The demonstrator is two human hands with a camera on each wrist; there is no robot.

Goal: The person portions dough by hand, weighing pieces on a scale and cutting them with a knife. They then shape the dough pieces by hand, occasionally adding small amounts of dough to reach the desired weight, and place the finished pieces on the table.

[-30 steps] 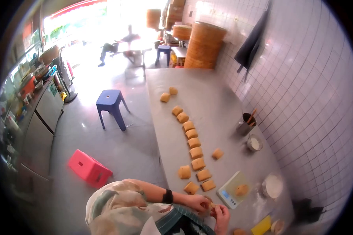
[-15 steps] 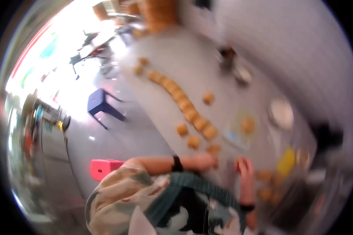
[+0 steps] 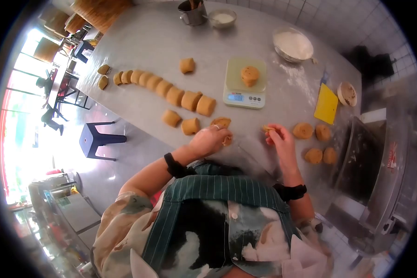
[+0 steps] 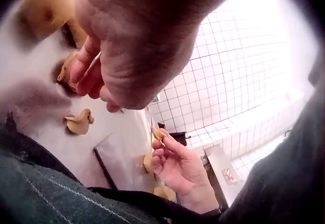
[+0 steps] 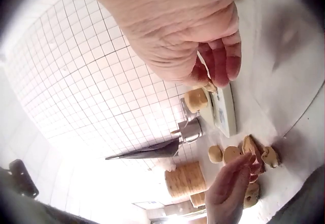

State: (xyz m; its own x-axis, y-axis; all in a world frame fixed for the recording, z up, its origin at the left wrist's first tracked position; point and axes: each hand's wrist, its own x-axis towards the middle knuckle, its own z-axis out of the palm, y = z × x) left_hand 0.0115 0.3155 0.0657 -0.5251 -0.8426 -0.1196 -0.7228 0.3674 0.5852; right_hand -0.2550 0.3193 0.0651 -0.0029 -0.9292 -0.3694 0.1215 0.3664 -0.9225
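My left hand is low over the steel table, fingers bent around the edge of a cut tan dough piece beside the row's near end. In the left wrist view, its fingertips meet that piece, partly hidden behind them. A small torn dough scrap lies on the table just below these fingers. To the right, my right hand is raised, pinching a little dough bit between thumb and fingers. A curved row of dough pieces runs away to the left. One dough piece sits on the digital scale.
Behind the scale are a flour bowl, a smaller bowl and a metal mug. A yellow scraper and a small round dish lie right. Several dough pieces sit beside my right hand, near a steel appliance.
My hands, together at first over one piece of dough, have parted. The left carried a piece to the near end of the row; the right kept a bit. My head view has turned right.
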